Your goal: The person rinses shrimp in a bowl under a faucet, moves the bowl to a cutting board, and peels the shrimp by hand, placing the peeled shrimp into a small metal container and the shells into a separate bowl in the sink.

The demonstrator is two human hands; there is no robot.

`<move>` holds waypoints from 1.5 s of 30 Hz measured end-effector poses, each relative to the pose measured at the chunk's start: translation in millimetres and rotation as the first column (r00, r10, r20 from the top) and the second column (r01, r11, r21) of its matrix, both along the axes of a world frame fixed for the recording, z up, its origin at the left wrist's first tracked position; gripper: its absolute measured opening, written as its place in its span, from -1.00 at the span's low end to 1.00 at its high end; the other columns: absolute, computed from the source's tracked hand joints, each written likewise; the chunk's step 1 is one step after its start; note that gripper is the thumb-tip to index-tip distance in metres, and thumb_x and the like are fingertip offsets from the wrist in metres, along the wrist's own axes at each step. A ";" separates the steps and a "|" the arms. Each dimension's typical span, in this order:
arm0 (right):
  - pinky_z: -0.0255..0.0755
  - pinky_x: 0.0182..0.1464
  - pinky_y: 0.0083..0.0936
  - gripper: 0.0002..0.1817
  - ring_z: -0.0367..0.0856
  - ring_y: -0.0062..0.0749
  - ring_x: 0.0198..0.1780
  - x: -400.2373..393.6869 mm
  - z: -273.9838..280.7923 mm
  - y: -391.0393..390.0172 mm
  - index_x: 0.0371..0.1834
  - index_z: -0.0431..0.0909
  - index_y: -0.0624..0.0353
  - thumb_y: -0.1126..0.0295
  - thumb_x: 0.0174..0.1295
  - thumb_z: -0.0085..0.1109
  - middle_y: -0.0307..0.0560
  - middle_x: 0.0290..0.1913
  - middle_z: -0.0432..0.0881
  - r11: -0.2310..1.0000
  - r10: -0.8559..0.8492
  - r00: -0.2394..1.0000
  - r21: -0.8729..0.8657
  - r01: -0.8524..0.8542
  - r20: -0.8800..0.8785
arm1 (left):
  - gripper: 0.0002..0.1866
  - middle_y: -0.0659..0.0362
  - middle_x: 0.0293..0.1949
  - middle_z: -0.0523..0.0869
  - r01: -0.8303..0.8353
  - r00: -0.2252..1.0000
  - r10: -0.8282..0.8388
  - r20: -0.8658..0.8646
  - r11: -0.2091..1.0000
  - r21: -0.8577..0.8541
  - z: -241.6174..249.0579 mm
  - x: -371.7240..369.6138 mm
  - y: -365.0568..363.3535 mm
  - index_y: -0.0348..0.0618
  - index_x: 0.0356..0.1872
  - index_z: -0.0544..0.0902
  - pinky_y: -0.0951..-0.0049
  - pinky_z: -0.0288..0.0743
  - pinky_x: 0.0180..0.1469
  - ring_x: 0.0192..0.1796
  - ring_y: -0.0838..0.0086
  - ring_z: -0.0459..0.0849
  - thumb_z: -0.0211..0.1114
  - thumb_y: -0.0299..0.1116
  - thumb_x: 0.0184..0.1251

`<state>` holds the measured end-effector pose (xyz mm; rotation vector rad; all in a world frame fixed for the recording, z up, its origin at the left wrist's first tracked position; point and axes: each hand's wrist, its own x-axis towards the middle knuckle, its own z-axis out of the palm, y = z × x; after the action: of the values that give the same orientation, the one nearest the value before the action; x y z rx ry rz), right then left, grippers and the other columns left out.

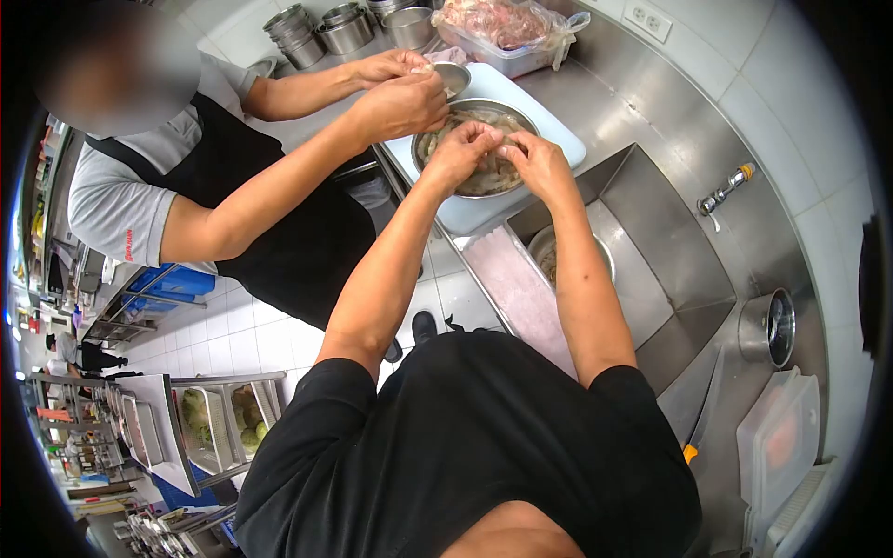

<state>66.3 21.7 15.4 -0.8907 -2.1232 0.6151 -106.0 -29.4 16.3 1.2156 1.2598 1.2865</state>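
My left hand [462, 152] and my right hand [537, 163] meet fingertip to fingertip over a round metal bowl [532, 130] of greyish shrimp. Both have their fingers pinched; whatever is between them is too small to make out. The bowl rests on a pale blue cutting board [565, 139]. Just beyond my left hand, a co-worker's two hands are pinched together beside a smaller metal bowl [458, 76]. Below my right forearm, partly hidden by it, another metal bowl [606, 260] stands in the sink.
A steel sink [698, 244] lies at the right, with a tap [726, 189] behind it. A metal pot [766, 327], a knife [707, 400] and plastic lids [781, 432] are at the lower right. Bagged meat [498, 23] and stacked metal containers [346, 31] stand at the back. A co-worker stands at the left.
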 end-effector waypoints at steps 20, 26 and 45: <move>0.46 -0.10 -0.41 -0.71 0.60 -0.27 -0.21 58.6 -12.4 -11.0 -0.11 0.63 0.25 0.24 0.27 0.27 -0.05 -0.27 0.68 0.997 0.019 0.999 -0.079 -0.022 -0.041 | -0.77 0.35 -0.56 0.51 0.094 0.989 -0.077 0.123 0.986 -0.139 5.0 25.4 18.7 -0.13 -0.29 0.56 0.61 0.27 -0.49 -0.53 0.65 0.40 0.33 -0.20 0.39; 0.45 -0.21 -0.50 -0.75 0.55 -0.39 -0.37 65.7 -25.3 -7.2 -0.13 0.64 0.24 0.28 0.31 0.22 -0.09 -0.39 0.65 0.918 -0.084 0.979 -0.396 0.004 -0.184 | -0.79 0.32 -0.56 0.54 0.015 0.993 -0.004 0.119 0.995 -0.094 3.1 27.8 27.1 -0.19 -0.23 0.58 0.60 0.31 -0.49 -0.54 0.64 0.45 0.33 -0.26 0.39; 0.53 -0.03 -0.21 -0.71 0.66 0.08 -0.09 11.6 11.9 2.6 -0.01 0.67 0.12 0.29 0.26 0.16 0.16 -0.12 0.69 0.997 -0.065 0.998 -0.034 0.064 -0.025 | -0.70 0.21 -0.32 0.78 -0.027 0.951 -0.021 -0.310 0.988 -0.149 -10.1 -26.1 37.1 -0.26 -0.09 0.64 0.60 0.49 -0.30 -0.32 0.64 0.66 0.21 -0.19 0.45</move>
<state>77.9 24.2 27.3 -0.9608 -2.0584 0.6265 -132.1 7.6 6.2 1.3408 1.5555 1.0043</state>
